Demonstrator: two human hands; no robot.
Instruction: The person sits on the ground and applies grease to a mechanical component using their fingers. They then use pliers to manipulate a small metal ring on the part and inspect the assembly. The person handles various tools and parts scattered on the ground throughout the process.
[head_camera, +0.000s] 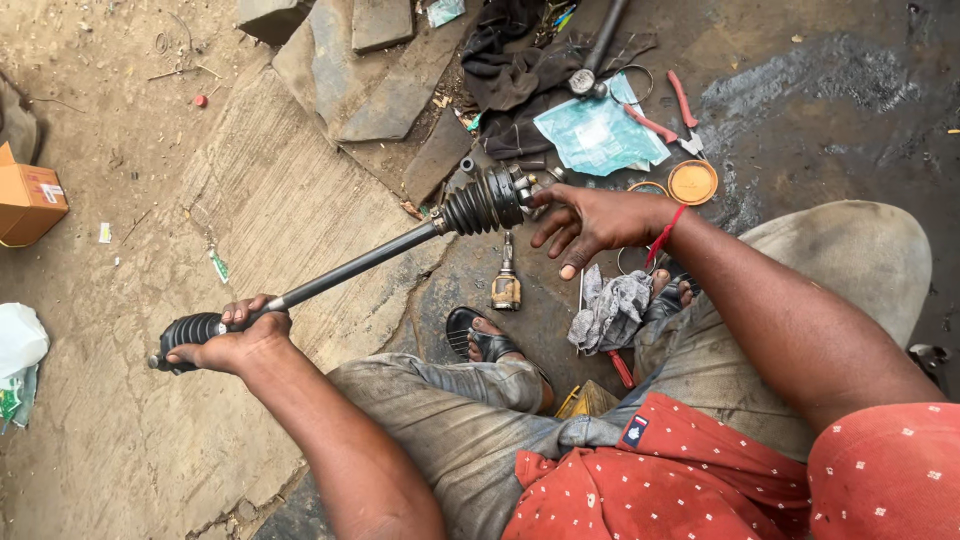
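Over the ground, left hand (232, 340) grips the axle shaft's (350, 266) rubber boot (192, 331); right hand (590, 222), fingers spread, touches its far joint (520, 190).

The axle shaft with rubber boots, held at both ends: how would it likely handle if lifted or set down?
The axle shaft looks like solid metal, so probably rigid and heavy. The left hand grips one ribbed boot; the right hand touches the far joint. It looks greasy, perhaps slippery, and being round may roll.
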